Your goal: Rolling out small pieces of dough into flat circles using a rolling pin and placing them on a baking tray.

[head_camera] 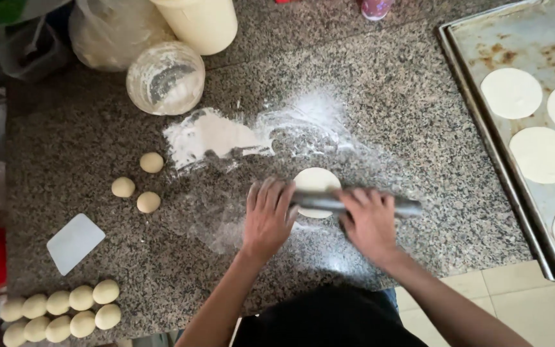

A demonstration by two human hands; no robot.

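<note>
We judge the main risk to be the dough disc [317,180] sticking to the rolling pin [354,204] or to the granite counter [412,128], since the loose flour [216,135] lies mostly beyond our fingertips and to their left, with only a thin dusting under the disc itself; uneven pressure from the 2 palms could also roll it lopsided or tear its edge; and because the left hand [268,218] sits on the pin's near end while the right hand [370,222] sits past the middle, the pin could skid sideways. Both forearms reach forward from below, wrists low; the fingers of both hands are spread flat and extended over the pin, pressing down on it rather than curled round it. The disc lies between the 2 hands, partly under the pin and showing just ahead of the fingertips. 3 dough balls [139,186] sit well left of the left fingers, a white scraper [75,243] further left and nearer us, and a tray [470,96] of rolled discs lies far right of the right fingers.
</note>
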